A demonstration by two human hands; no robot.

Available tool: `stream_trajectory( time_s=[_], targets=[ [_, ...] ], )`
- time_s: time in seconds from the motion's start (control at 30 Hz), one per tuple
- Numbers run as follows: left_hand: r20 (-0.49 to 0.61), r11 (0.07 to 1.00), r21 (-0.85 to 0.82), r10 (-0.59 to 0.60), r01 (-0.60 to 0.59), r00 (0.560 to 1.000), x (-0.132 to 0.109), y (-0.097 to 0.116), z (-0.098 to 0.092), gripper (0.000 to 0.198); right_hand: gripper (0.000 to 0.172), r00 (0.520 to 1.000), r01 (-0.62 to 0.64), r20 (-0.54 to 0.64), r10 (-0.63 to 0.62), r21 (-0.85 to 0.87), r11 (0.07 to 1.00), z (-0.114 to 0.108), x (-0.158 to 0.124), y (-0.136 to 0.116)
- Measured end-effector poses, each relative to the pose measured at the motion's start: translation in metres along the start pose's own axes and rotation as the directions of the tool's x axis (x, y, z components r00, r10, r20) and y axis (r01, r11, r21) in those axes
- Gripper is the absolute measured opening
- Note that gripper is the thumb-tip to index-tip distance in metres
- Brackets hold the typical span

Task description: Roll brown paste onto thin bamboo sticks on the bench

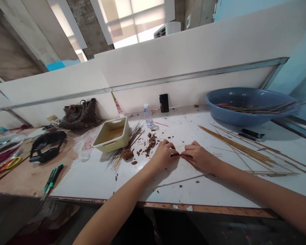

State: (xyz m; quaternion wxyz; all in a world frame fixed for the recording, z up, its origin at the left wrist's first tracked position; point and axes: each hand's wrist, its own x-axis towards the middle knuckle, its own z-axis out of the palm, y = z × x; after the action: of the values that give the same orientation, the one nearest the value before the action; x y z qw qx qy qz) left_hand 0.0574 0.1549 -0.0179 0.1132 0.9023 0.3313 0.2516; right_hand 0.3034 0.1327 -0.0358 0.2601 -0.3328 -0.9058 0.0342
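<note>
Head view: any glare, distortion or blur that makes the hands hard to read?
In the head view the high windows are blown out to white, but the white table is evenly lit with soft shadows; wide-angle distortion bows the partition rail and stretches the forearms at the edges; the left hand and right hand are sharp, pinching a thin stick.

Left hand: pinched on one end of a thin stick, mid-table.
Right hand: pinched on the stick's other end.
Brown lump: laid near the left hand, toward the left edge.
Yellow tray: set just beyond the lump.
Blue basin: placed at the far right corner.
Bare sticks: spread toward the right edge.
</note>
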Motion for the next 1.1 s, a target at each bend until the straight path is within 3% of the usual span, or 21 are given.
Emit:
stream_trajectory(
  time_s=[0.27, 0.57, 0.87, 1.1],
  targets=[
    [-0.019, 0.995, -0.072, -0.072, 0.071, 0.997, -0.002, 0.006, -0.003, 0.009, 0.022, 0.999, -0.04, 0.007, 0.04, 0.005, 0.999, -0.01, -0.002, -0.004],
    [-0.012, 0.996, 0.02, -0.085, 0.085, 0.996, -0.004, 0.001, -0.003, 0.006, 0.033, 0.999, -0.04, -0.009, 0.04, 0.018, 0.999, -0.006, -0.004, -0.001],
    [-0.013, 0.995, -0.006, -0.1, 0.1, 0.995, -0.007, -0.002, -0.004, 0.007, 0.024, 0.998, -0.052, -0.022, 0.052, 0.008, 0.999, -0.02, -0.011, 0.0],
    [-0.028, 0.991, -0.072, -0.118, 0.116, 0.993, -0.009, 0.0, -0.004, 0.011, 0.035, 0.998, -0.063, -0.008, 0.064, 0.041, 0.997, -0.014, -0.012, 0.005]
  ],
)
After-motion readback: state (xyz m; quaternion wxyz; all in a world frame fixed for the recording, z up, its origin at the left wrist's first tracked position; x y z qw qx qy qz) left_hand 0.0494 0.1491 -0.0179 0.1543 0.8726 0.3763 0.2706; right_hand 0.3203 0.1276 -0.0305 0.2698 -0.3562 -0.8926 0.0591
